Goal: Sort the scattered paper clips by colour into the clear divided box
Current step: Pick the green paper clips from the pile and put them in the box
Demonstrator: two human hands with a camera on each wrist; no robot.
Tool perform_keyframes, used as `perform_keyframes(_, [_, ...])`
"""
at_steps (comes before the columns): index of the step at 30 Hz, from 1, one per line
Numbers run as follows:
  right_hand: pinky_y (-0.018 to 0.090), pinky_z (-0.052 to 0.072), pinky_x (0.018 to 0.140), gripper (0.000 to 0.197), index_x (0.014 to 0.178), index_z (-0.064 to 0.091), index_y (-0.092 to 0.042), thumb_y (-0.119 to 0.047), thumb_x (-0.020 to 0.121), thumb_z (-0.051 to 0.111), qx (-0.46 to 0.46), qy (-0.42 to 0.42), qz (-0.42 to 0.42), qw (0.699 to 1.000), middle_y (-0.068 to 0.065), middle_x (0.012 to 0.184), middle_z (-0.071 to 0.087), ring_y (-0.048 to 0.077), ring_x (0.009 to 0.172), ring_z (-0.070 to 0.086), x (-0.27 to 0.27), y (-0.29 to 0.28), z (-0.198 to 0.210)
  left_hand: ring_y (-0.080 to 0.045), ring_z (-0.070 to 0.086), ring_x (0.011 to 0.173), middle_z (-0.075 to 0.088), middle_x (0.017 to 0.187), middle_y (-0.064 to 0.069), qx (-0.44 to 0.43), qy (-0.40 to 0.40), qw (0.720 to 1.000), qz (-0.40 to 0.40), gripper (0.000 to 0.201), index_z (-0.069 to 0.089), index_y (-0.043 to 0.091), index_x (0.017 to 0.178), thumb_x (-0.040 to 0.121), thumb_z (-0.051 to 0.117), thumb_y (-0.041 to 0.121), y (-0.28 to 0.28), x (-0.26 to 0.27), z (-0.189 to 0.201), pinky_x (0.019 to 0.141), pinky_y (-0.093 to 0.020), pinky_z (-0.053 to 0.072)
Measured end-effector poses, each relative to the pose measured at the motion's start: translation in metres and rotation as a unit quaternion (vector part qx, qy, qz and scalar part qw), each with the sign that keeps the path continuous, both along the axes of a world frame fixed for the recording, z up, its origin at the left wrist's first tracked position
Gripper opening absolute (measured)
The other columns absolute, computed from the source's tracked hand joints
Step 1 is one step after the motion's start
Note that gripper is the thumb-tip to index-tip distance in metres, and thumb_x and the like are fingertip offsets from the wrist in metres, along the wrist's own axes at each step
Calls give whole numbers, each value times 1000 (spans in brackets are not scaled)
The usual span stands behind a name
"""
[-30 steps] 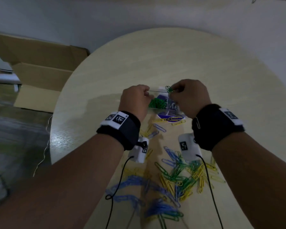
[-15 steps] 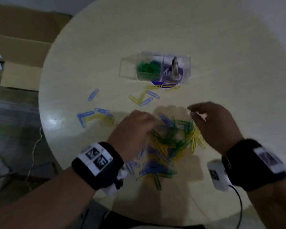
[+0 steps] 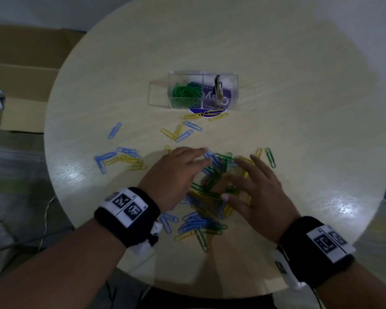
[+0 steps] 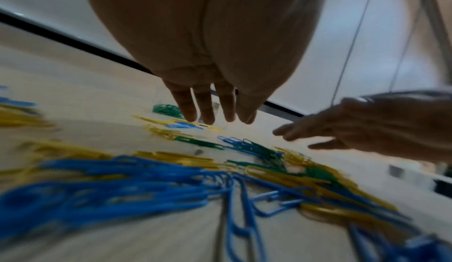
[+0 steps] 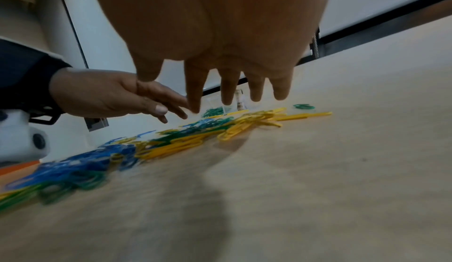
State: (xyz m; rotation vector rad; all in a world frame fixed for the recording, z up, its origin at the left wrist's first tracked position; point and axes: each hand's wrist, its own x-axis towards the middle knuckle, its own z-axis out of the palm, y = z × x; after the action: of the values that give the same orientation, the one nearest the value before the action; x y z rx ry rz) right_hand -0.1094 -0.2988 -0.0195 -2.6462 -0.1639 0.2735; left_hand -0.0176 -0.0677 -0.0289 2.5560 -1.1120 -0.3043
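Note:
A mixed heap of blue, yellow and green paper clips (image 3: 210, 197) lies near the front of the round table (image 3: 299, 130). Both hands hover just over it with fingers stretched out and nothing held: my left hand (image 3: 183, 172) on the heap's left, my right hand (image 3: 252, 186) on its right. The wrist views show the same spread fingers (image 4: 208, 109) (image 5: 229, 92) above the clips (image 4: 257, 150) (image 5: 195, 138). The clear divided box (image 3: 203, 90) stands farther back; its left compartment holds green clips (image 3: 186, 90), its right one a metal binder clip (image 3: 217, 88).
Loose blue and yellow clips (image 3: 181, 130) lie between heap and box, more (image 3: 120, 158) to the left, and a green one (image 3: 270, 157) to the right. A purple sticker (image 3: 210, 112) shows under the box. Cardboard boxes (image 3: 20, 85) stand on the floor to the left.
Both hands left the box, where the right one held a green clip, and came back to the heap. They now hover over it with fingers spread.

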Motion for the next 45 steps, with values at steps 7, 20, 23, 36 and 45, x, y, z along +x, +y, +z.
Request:
perform_keyframes(7, [47, 19, 116, 76, 141, 37, -35, -77, 82, 16, -115, 31, -18, 993, -5, 157, 26, 32, 146, 11, 17, -19, -16, -27, 26, 145, 30, 157, 6, 83, -19, 996, 17, 57, 31, 24, 150, 97, 49, 12, -2, 26, -6, 107, -47, 34])
perform_keyframes(20, [47, 35, 106, 55, 131, 51, -27, -56, 84, 47, -80, -52, -113, 989, 2, 137, 51, 34, 131, 38, 37, -34, -10, -28, 49, 96, 61, 99, 2, -15, -81, 982, 170, 19, 67, 24, 105, 90, 55, 23, 9, 13, 9, 80, -44, 45])
perform_keyframes(23, [39, 44, 89, 34, 114, 66, -25, -33, 81, 59, -39, -105, -68, 991, 1, 108, 67, 32, 103, 55, 54, -24, -5, -28, 50, 95, 62, 96, 2, 27, -51, 990, 128, 18, 69, 23, 105, 89, 61, 22, 8, 1, -1, 80, -44, 47])
perform_keyframes(36, [38, 45, 77, 7, 83, 65, -14, -14, 78, 60, -43, 38, -52, 997, 13, 85, 62, 36, 84, 57, 94, -12, -11, -30, 53, 86, 61, 85, -3, 28, -37, 988, 149, 5, 63, 17, 94, 90, 60, 20, 10, 10, 3, 74, -42, 44])
perform_keyframes(45, [39, 48, 82, 44, 105, 68, -17, -32, 63, 72, -39, 53, 7, 998, 11, 95, 61, 36, 88, 58, 82, -16, 0, -33, 56, 93, 64, 93, -2, 79, -92, 991, 61, 40, 67, 19, 114, 77, 76, 34, -14, 31, 1, 73, -41, 46])
